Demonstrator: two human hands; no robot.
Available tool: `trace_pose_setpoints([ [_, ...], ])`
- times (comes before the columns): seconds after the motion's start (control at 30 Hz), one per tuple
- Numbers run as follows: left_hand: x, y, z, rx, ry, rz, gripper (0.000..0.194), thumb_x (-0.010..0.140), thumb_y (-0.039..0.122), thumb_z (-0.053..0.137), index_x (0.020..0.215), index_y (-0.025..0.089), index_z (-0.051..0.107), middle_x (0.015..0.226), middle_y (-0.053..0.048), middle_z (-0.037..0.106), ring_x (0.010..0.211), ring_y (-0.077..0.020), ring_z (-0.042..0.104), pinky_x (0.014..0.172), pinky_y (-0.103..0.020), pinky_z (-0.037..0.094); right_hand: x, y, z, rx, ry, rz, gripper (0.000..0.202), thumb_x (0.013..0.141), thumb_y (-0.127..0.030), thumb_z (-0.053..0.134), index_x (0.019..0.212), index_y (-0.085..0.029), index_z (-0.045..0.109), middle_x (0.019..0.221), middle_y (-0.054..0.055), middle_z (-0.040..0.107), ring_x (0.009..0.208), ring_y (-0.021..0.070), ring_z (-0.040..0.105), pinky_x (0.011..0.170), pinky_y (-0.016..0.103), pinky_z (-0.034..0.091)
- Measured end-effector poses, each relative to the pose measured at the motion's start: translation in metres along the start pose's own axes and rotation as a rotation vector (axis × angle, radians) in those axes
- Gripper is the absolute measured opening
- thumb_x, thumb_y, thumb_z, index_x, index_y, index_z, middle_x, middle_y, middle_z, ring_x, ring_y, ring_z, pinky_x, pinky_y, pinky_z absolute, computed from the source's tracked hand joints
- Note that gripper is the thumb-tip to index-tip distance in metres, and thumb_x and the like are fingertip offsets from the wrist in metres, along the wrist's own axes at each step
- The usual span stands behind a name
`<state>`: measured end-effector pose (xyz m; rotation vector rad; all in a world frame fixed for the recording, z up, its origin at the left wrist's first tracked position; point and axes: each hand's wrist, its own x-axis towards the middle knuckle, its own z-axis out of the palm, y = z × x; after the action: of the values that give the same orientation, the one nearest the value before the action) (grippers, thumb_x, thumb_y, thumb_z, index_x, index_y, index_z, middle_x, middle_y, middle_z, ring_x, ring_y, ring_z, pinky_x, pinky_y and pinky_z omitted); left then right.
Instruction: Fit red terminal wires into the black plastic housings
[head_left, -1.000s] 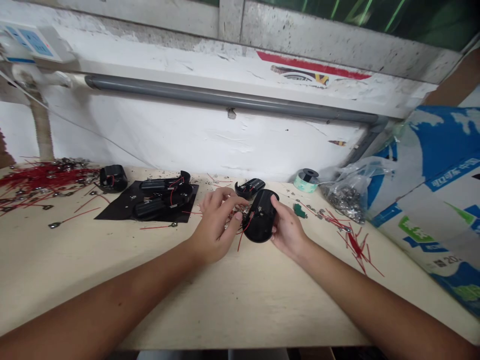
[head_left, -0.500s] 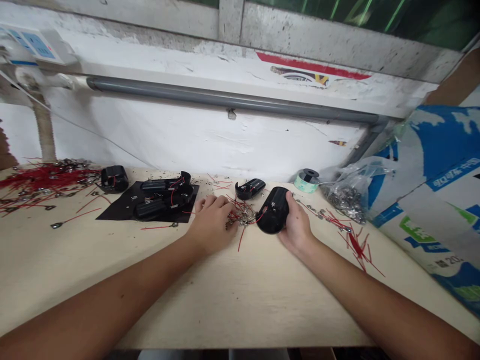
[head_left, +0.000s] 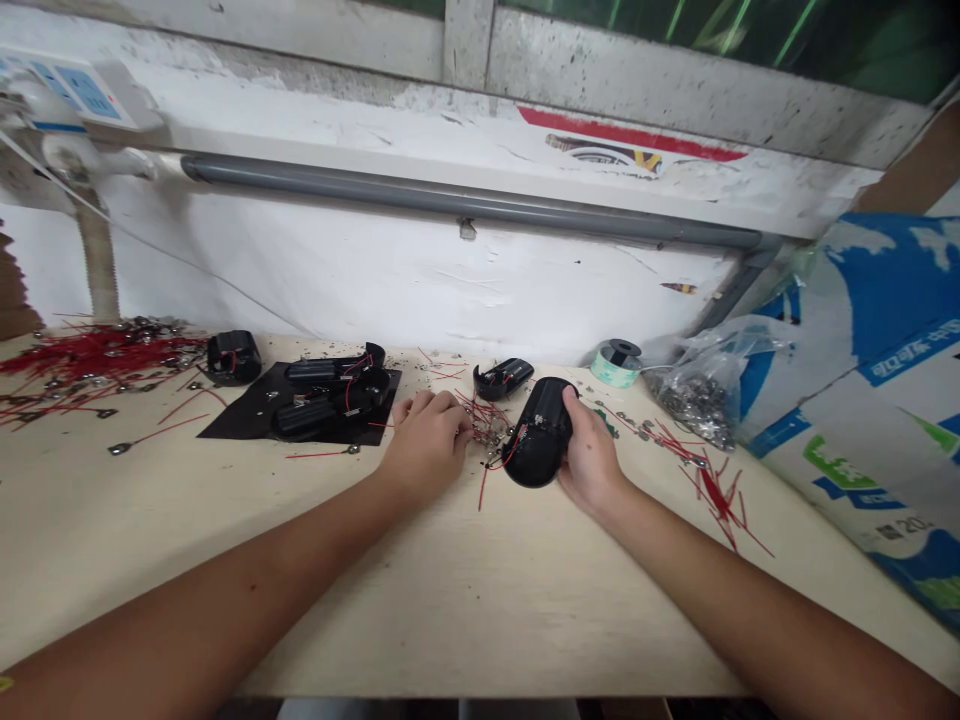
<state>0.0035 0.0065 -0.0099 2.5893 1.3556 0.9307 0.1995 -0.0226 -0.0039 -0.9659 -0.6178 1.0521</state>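
- Smooth black casing, round-ended and ribbed, is tilted midway along the pale bench, nearer its far edge.
- Just left of it, thin red wires with shiny metal tabs lie tangled.
- Right hand clamps the casing's right side, thumb uppermost.
- Left hand curls palm-down at the tangle; its grip is hidden.
- Forearms slant in from the near edge, hands apart.

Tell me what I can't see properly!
Head view:
Left hand's grip: fingertips mostly hidden by the hand itself.
Right hand's grip: most fingers hidden behind the rounded black plastic case.
Shiny metal bits inside the clear plastic bag: too small, crowded.
Blue-and-white printed cardboard box: cut off by the right edge.
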Motion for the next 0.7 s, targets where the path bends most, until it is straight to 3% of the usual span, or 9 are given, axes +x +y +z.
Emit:
trace_pose_setpoints([
  [0.17,0.002,-0.003,0.000,-0.053,0.038,-0.056,0.016,0.096,0.024,0.049,0.087,0.020,0.063,0.094,-0.006,0.069,0.095,-0.0261,0.052,0.082,-0.043,0.031,0.002,0.004,-0.003,-0.086,-0.052,-0.036,0.042,0.072,-0.057,0.077,0.081,-0.018,0.065,0.058,-0.003,0.061,0.043,0.0124,0.050,0.035,0.024,0.034],
  [0.3,0.004,-0.002,0.000,-0.140,0.062,-0.103,0.015,0.097,0.023,0.048,0.091,0.020,0.061,0.094,-0.005,0.066,0.098,-0.0255,0.054,0.088,-0.045,0.033,0.005,0.009,-0.009,-0.309,-0.157,-0.085,0.044,0.078,-0.061,0.070,0.070,-0.019,0.058,0.056,-0.003,0.056,0.049,0.0135,0.050,0.044,0.025,0.037],
  [0.47,0.004,0.001,-0.002,-0.352,0.177,0.024,0.013,0.097,0.022,0.045,0.095,0.018,0.056,0.110,-0.011,0.053,0.105,-0.0227,0.051,0.092,-0.039,0.041,0.009,0.010,-0.013,-0.543,-0.227,-0.187,0.043,0.080,-0.058,0.069,0.066,-0.019,0.055,0.058,-0.002,0.054,0.054,0.0132,0.048,0.051,0.026,0.036],
  [0.6,0.003,0.003,-0.001,-0.440,0.067,0.005,0.015,0.099,0.024,0.041,0.094,0.019,0.054,0.092,-0.005,0.060,0.090,-0.0209,0.054,0.085,-0.038,0.041,0.014,0.006,-0.017,-0.777,-0.235,-0.207,0.035,0.084,-0.052,0.065,0.093,-0.018,0.066,0.066,-0.001,0.060,0.057,0.0155,0.053,0.057,0.028,0.040],
  [0.7,0.004,0.005,-0.002,-0.505,-0.001,-0.055,0.018,0.100,0.026,0.039,0.095,0.019,0.055,0.086,-0.004,0.063,0.084,-0.0200,0.055,0.080,-0.036,0.040,0.013,0.003,-0.020,-1.026,-0.170,-0.290,0.040,0.085,-0.044,0.063,0.117,-0.021,0.064,0.080,0.001,0.063,0.065,0.0186,0.059,0.062,0.031,0.044],
])
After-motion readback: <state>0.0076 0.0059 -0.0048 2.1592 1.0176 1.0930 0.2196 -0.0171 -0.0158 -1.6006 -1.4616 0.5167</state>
